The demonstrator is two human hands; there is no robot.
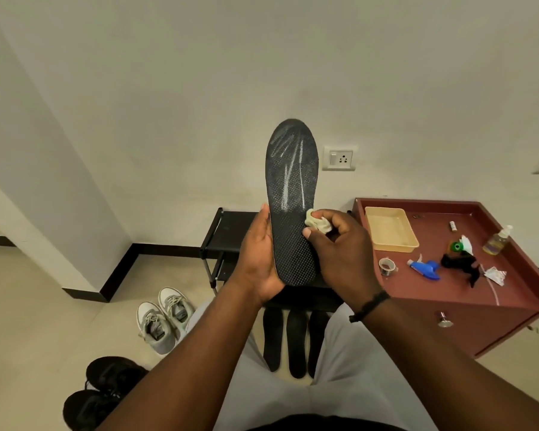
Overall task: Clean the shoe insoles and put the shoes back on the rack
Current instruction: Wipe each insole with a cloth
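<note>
I hold a black insole (291, 188) upright in front of me, with pale streaks on its upper half. My left hand (259, 259) grips its heel end from the left side. My right hand (339, 250) pinches a small pale cloth (410, 223) against the insole's right edge at mid-length. Three more black insoles (293, 340) lie side by side on the floor between my knees. A pair of grey-white sneakers (165, 318) stands on the floor at left, and a pair of black shoes (103, 390) sits nearer me. The black shoe rack (227, 231) stands behind my hands against the wall.
A maroon cabinet (517, 293) at right carries a beige tray (389, 231), a blue spray head (425, 269), a tape roll (386, 265), a clear soap bottle (497, 241) and small bits. A wall socket (339, 158) is behind the insole. Tiled floor lies open at left.
</note>
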